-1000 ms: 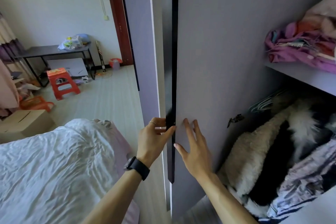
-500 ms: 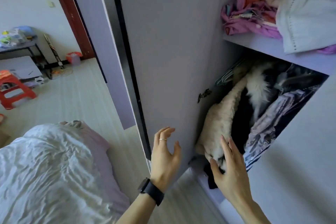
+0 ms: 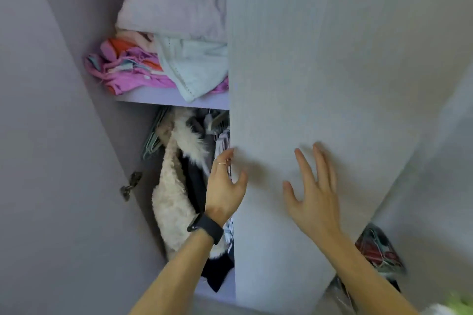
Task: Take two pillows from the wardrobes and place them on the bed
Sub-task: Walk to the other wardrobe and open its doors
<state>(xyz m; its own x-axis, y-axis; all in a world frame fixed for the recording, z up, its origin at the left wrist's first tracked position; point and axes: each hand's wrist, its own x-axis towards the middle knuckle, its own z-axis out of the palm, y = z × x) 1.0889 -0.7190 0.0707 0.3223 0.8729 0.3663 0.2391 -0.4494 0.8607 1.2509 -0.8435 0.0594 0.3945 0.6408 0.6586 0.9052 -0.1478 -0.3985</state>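
Observation:
The wardrobe stands with its left door [image 3: 51, 161] swung wide and its middle door [image 3: 320, 59] in front of me. My left hand [image 3: 225, 184] grips that middle door's left edge, thumb on the front face. My right hand [image 3: 312, 194] rests flat on the door face with fingers spread, holding nothing. On the upper shelf [image 3: 163, 97] a bulky pale lilac bundle [image 3: 174, 0], perhaps a pillow, lies on top of folded pink and white cloth [image 3: 143, 66]. The bed is out of view.
Below the shelf hang a cream fleece garment [image 3: 174, 199], dark clothes and several hangers [image 3: 153, 140]. A door hinge [image 3: 131, 184] sticks out on the left door. At the lower right a clear plastic bag of clothes [image 3: 378, 250] shows in a gap.
My view has swung right, away from the bed and room. Both hands left the wide-open left door and moved onto the middle door, the left hand taking its edge.

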